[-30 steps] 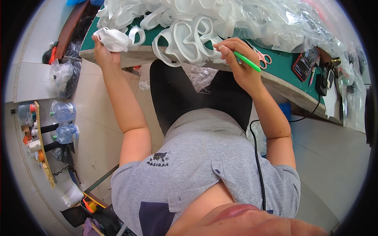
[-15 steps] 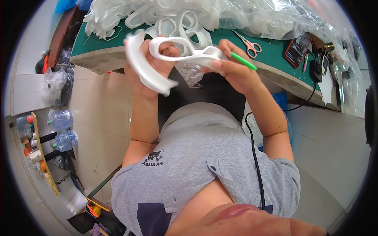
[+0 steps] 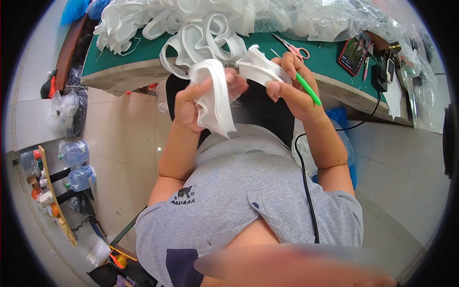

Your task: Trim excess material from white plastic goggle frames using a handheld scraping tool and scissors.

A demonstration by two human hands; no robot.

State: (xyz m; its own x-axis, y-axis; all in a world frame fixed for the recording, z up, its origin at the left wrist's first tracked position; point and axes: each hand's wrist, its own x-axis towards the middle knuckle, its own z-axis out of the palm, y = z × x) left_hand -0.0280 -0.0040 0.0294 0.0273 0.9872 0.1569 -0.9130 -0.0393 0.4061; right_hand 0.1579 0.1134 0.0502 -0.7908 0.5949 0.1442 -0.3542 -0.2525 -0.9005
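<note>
While my left hand [image 3: 192, 103] grips one white strip [image 3: 215, 98] and my right hand [image 3: 300, 93] another strip [image 3: 258, 69] plus a green-handled tool [image 3: 307, 88], I judge this strip-by-strip handling, next needing steady pinches.

Both hands [image 3: 188, 107] hold white strips [image 3: 217, 98] by the green table [image 3: 325, 57], the right also a slim green tool [image 3: 308, 89].
</note>
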